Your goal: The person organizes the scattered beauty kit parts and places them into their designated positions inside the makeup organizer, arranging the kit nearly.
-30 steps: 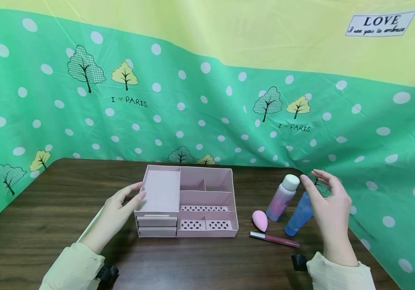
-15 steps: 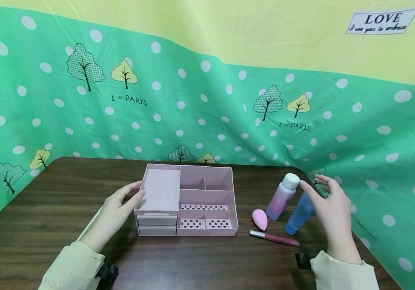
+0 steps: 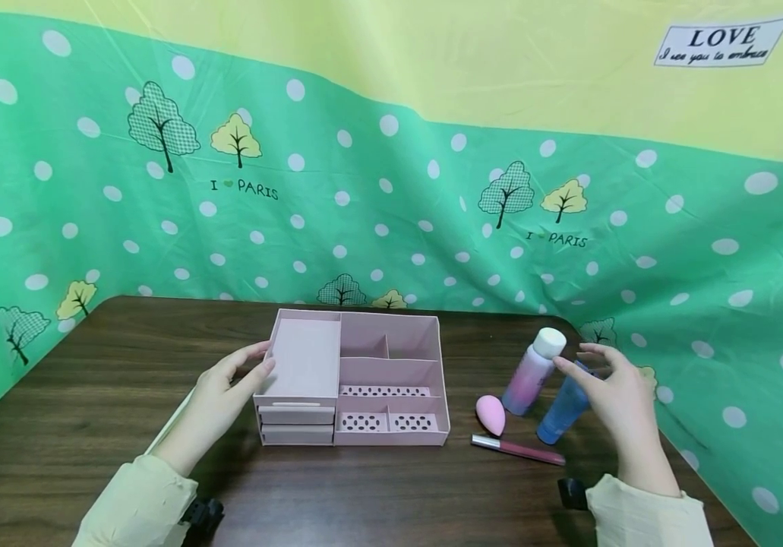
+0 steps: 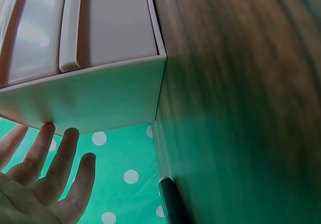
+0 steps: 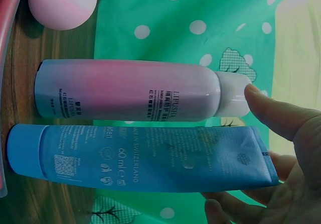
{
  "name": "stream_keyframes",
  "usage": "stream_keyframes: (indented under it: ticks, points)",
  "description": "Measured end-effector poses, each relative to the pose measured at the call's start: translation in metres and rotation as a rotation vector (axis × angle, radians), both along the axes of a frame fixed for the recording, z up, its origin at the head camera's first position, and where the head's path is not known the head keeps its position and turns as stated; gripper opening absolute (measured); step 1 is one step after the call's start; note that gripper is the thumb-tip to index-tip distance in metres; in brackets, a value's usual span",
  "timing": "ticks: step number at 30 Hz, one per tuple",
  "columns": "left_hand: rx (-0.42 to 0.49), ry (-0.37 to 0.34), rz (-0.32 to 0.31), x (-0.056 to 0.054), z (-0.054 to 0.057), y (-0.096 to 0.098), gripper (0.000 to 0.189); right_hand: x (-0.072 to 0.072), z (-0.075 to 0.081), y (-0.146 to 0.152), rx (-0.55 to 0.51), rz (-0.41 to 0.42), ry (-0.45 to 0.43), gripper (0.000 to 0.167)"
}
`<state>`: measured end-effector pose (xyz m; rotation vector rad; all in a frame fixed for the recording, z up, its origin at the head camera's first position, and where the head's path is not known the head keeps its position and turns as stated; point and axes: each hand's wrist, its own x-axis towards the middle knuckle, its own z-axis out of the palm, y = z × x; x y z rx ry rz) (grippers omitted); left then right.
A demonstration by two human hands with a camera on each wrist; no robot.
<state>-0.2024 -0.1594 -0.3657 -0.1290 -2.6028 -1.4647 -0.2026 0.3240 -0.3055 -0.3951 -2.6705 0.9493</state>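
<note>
A pink desk organizer [image 3: 298,357] with open compartments and two small drawers stands mid-table. My left hand [image 3: 223,395] is at its left side, fingers extended; the fingertips [image 4: 72,133] come right up to the side wall in the left wrist view. At the right, my right hand [image 3: 617,399] is around the top end of a blue squeeze tube [image 5: 145,156], which stands on its cap. The thumb and fingers are spread on either side of the tube. The thumb tip overlaps the white cap of a pink-and-lilac bottle [image 5: 130,90] beside it.
A pink egg-shaped makeup sponge [image 3: 490,415] sits left of the bottle. In front lies a lip gloss tube [image 3: 521,450] with a silver end. A dark slim object [image 4: 173,201] lies near the left hand. A green dotted cloth [image 3: 391,220] hangs behind the table.
My right hand has lowered over the tube's top, with the thumb moving left and down toward the bottle's cap. The left hand and the organizer stay where they were.
</note>
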Motion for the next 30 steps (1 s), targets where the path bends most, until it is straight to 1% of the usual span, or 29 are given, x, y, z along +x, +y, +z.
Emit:
stream_keyframes:
  ticks: [4,10,17,23,30]
  points:
    - [-0.006,0.0,0.003,-0.001,-0.001,-0.001,0.06,-0.001,-0.002,0.0,0.006,0.018,-0.038,0.083]
    - [-0.012,0.004,0.006,-0.002,-0.001,-0.001,0.06,-0.003,-0.003,0.001,0.002,0.018,-0.079,0.083]
    - [-0.025,-0.012,0.001,-0.002,0.0,-0.001,0.06,-0.004,-0.004,0.001,-0.008,0.011,-0.101,0.084]
    - [-0.028,0.0,0.01,-0.002,-0.001,-0.001,0.059,-0.005,-0.004,0.002,-0.004,0.008,-0.118,0.084]
    - [-0.022,-0.012,0.007,-0.002,0.0,-0.001,0.06,-0.003,-0.001,0.012,0.01,0.033,-0.15,0.081]
